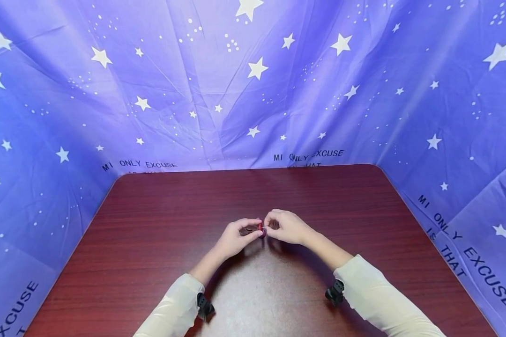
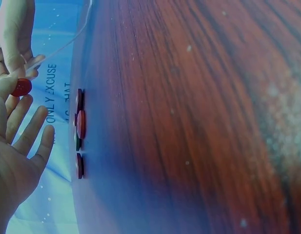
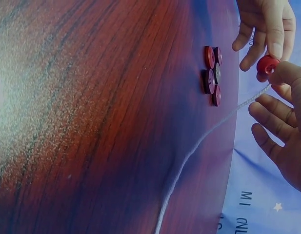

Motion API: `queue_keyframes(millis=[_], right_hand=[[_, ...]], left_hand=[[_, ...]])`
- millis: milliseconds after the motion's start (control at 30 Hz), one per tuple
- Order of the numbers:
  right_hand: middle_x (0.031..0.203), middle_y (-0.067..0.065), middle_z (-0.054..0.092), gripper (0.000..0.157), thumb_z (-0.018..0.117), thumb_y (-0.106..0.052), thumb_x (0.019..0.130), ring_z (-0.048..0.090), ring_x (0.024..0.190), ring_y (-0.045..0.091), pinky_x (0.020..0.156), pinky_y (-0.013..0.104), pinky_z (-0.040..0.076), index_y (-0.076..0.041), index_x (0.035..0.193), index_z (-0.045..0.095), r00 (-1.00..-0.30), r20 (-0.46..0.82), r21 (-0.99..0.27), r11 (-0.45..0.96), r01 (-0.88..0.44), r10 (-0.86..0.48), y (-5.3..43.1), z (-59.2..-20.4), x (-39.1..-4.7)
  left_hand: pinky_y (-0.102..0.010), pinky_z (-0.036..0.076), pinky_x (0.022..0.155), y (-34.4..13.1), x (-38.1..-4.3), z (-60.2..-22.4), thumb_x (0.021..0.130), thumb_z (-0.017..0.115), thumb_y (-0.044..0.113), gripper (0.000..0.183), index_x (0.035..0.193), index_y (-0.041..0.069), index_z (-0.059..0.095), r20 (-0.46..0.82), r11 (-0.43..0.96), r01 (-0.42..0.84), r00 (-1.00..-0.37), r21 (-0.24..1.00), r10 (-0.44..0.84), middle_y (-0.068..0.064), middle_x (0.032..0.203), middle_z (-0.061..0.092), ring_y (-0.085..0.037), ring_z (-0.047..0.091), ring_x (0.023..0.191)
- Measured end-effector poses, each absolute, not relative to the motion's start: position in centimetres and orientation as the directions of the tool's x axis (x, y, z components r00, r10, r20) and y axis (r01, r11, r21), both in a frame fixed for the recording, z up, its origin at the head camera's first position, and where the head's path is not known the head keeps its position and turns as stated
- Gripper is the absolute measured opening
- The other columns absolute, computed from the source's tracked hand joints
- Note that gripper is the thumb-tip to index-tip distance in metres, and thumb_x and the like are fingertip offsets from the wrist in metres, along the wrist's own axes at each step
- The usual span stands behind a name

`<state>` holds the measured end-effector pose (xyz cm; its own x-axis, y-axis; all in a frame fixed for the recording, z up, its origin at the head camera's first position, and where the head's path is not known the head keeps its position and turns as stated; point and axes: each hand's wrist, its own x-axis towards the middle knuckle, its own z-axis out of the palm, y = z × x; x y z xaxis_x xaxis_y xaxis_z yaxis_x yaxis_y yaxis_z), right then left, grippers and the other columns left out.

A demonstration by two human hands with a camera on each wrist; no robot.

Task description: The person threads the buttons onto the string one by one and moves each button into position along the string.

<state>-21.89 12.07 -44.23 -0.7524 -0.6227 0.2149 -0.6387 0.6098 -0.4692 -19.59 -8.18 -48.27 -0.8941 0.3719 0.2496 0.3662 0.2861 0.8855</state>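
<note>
My left hand [image 1: 235, 238] pinches a round red button [image 3: 267, 64] between thumb and fingertips, above the table. Facing it, my right hand [image 1: 290, 227] pinches a thin white cord [image 3: 191, 150] close against the button's holes. Whether the cord's tip is inside a hole I cannot tell. From my right fingers the cord trails down toward the table in the right wrist view. The other fingers of both hands are spread. On the tabletop near the hands lie several loose buttons, among them a red one [image 2: 81, 124] and a purple one [image 3: 210, 81].
The dark red wood-grain table [image 1: 160, 210] has rounded far corners. A blue-purple curtain with stars [image 1: 219, 70] hangs behind it and along both sides. A black wrist camera [image 1: 205, 306] sits at my left sleeve, another camera [image 1: 335, 292] at my right.
</note>
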Motion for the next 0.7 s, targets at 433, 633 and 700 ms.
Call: queue_keyframes(millis=[433, 633, 700], right_hand=[[0.077, -0.009, 0.057, 0.005, 0.065, -0.016, 0.080, 0.052, 0.070, 0.002, 0.065, 0.018, 0.045, -0.019, 0.081, 0.061, -0.753, 0.217, -0.468, 0.610, -0.639, -0.622, 11.94, -44.56, -21.89], [0.076, -0.010, 0.057, 0.005, 0.065, -0.016, 0.080, 0.052, 0.070, 0.001, 0.065, 0.018, 0.045, -0.019, 0.081, 0.061, -0.755, 0.211, -0.469, 0.613, -0.636, -0.621, 11.84, -44.55, -21.89], [0.075, -0.010, 0.057, 0.004, 0.065, -0.017, 0.080, 0.052, 0.070, 0.001, 0.065, 0.018, 0.045, -0.018, 0.081, 0.061, -0.756, 0.208, -0.475, 0.612, -0.632, -0.620, 11.82, -44.51, -21.86]], left_hand=[[-0.027, 0.053, 0.075, -8.01, -19.43, -48.15, 0.084, 0.068, 0.012, 0.029, 0.110, 0.000, 0.065, 0.277, 0.271, 0.391, -0.884, 0.879, 0.377, -0.019, 0.117, 0.064, -0.031, 0.066, 0.096], [-0.033, 0.054, 0.076, -7.70, -19.13, -47.77, 0.085, 0.066, 0.004, 0.028, 0.110, -0.007, 0.063, 0.280, 0.276, 0.393, -0.885, 0.877, 0.371, -0.025, 0.117, 0.062, -0.040, 0.063, 0.098], [-0.035, 0.054, 0.077, -7.67, -19.12, -47.80, 0.085, 0.065, 0.003, 0.028, 0.110, -0.008, 0.062, 0.281, 0.273, 0.393, -0.885, 0.878, 0.371, -0.026, 0.117, 0.061, -0.042, 0.062, 0.098]])
